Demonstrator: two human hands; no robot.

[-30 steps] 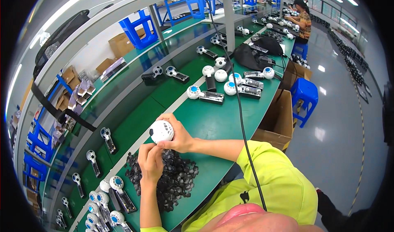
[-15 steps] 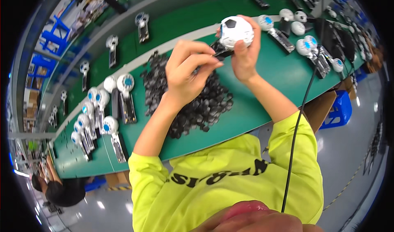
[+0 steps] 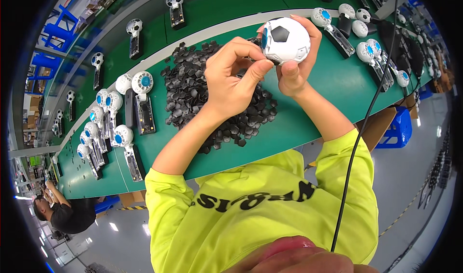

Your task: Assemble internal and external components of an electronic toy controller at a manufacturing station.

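A white football-patterned ball head (image 3: 295, 41) with black pentagons is cradled in my right hand (image 3: 303, 75), whose fingers wrap its far side while the thumb presses below. A blue round part shows on its left side. Against that left edge, my left hand (image 3: 234, 82) pinches thumb and forefinger together; whatever lies between the fingertips is hidden. The dark piece joined to the ball is mostly covered by the left fingers. Under both hands spreads a heap of small black pentagon pieces (image 3: 188, 89) on the green table (image 3: 169, 152).
Several similar units with white ball heads and long dark handles lie at left (image 3: 144, 106) and right (image 3: 337, 39). More units (image 3: 176, 12) stand along the green strip beyond the pale rail. A black cable (image 3: 359, 138) hangs down at right. A co-worker (image 3: 67, 215) sits at far left.
The ball has turned, so a large black pentagon now faces up. My left fingertips have moved right, from the dark handle part to the ball's edge. The whole view has shifted slightly.
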